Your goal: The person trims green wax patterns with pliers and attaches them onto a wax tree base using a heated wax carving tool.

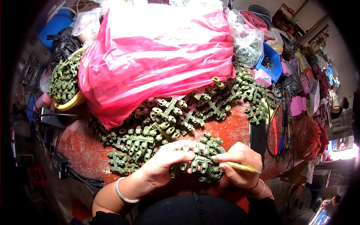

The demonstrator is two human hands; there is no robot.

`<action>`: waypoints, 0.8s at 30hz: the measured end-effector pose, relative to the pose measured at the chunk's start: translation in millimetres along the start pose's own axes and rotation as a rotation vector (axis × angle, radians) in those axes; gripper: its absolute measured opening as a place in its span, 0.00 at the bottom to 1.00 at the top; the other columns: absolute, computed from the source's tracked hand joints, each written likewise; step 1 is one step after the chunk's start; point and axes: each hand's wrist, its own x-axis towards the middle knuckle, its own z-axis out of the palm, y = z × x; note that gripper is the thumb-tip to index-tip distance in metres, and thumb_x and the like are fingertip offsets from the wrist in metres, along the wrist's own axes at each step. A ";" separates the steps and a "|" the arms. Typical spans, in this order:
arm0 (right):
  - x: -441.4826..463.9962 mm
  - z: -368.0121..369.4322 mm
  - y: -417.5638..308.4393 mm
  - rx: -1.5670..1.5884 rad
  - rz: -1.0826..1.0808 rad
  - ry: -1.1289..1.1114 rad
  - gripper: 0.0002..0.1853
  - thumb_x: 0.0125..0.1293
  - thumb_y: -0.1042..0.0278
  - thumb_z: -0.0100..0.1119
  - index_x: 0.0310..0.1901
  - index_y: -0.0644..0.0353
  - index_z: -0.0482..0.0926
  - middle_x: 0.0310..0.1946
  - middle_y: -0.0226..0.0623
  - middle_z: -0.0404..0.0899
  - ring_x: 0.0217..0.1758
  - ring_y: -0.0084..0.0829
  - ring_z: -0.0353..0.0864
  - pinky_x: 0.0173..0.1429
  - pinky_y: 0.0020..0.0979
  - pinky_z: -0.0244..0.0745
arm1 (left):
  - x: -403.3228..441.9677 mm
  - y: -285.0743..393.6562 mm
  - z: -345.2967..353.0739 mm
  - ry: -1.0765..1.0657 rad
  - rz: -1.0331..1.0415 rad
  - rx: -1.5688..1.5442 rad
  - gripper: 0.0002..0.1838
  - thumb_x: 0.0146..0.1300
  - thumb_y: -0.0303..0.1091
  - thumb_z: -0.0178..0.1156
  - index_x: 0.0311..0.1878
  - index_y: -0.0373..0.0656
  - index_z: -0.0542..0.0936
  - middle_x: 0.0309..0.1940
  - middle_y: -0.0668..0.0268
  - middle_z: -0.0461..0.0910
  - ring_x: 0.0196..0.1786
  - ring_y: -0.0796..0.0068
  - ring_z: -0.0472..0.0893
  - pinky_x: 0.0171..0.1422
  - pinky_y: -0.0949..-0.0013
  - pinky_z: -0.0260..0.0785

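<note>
Low in the head view, my left hand (163, 161) is closed around a cluster of dark green moulded parts (204, 160), with small tube-like pieces sticking out of it. My right hand (243, 163) grips a yellow-handled tool (240, 167) from the right side. Its front end meets the cluster's right edge near my fingertips; the tip itself is too small to make out. Just beyond my hands lies a heap of similar green clusters (138, 140) on the red worn table (78, 144).
A large pink plastic bag (157, 56) covers much of the heap. At the left stands a yellow-rimmed basket (71, 102) of green parts. Pens and cables (281, 131) lie at the right, near a blue bin (275, 62). A black box with cables (60, 165) sits at the left edge.
</note>
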 end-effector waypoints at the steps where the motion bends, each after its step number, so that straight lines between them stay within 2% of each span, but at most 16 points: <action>1: -0.6 0.6 0.2 -0.026 -0.013 -0.007 0.14 0.56 0.78 0.74 0.45 0.62 0.87 0.29 0.33 0.81 0.28 0.29 0.76 0.33 0.28 0.71 | -0.3 0.2 -0.2 -0.001 0.000 -0.001 0.19 0.68 0.30 0.59 0.60 0.35 0.77 0.44 0.65 0.83 0.41 0.79 0.81 0.45 0.74 0.75; 6: 2.0 1.8 -1.8 0.005 -0.026 -0.036 0.16 0.55 0.76 0.75 0.47 0.62 0.86 0.29 0.34 0.79 0.28 0.29 0.76 0.33 0.29 0.72 | -1.5 2.0 -1.8 -0.051 -0.045 -0.141 0.19 0.65 0.27 0.60 0.60 0.34 0.77 0.43 0.64 0.83 0.40 0.79 0.81 0.42 0.75 0.77; 15: 5.3 -4.6 -3.6 0.015 0.035 -0.151 0.14 0.56 0.74 0.75 0.45 0.59 0.87 0.28 0.35 0.81 0.28 0.31 0.79 0.33 0.30 0.72 | -1.1 -4.9 -4.4 0.030 -0.062 -0.112 0.20 0.64 0.26 0.59 0.59 0.30 0.76 0.41 0.62 0.83 0.39 0.77 0.82 0.42 0.75 0.76; 18: 2.7 -5.3 -0.9 0.075 0.033 -0.102 0.12 0.57 0.74 0.74 0.44 0.60 0.87 0.29 0.37 0.83 0.28 0.32 0.79 0.33 0.30 0.72 | -0.6 -1.0 -6.2 -0.061 -0.058 -0.091 0.22 0.64 0.27 0.59 0.61 0.32 0.76 0.43 0.62 0.82 0.39 0.77 0.81 0.41 0.74 0.76; 21: -0.9 -8.6 1.5 0.135 0.091 0.061 0.10 0.60 0.77 0.70 0.44 0.61 0.87 0.31 0.37 0.85 0.29 0.31 0.79 0.34 0.30 0.72 | -1.5 9.0 6.5 -0.001 -0.007 -0.061 0.26 0.60 0.27 0.59 0.63 0.32 0.73 0.46 0.60 0.80 0.36 0.76 0.81 0.38 0.73 0.75; 24: -0.5 -3.3 0.0 0.109 0.039 0.014 0.11 0.59 0.74 0.73 0.44 0.61 0.87 0.31 0.35 0.84 0.29 0.29 0.79 0.34 0.29 0.73 | -2.1 8.5 4.1 0.008 -0.022 -0.063 0.27 0.60 0.26 0.57 0.64 0.33 0.72 0.50 0.59 0.78 0.35 0.76 0.80 0.37 0.73 0.75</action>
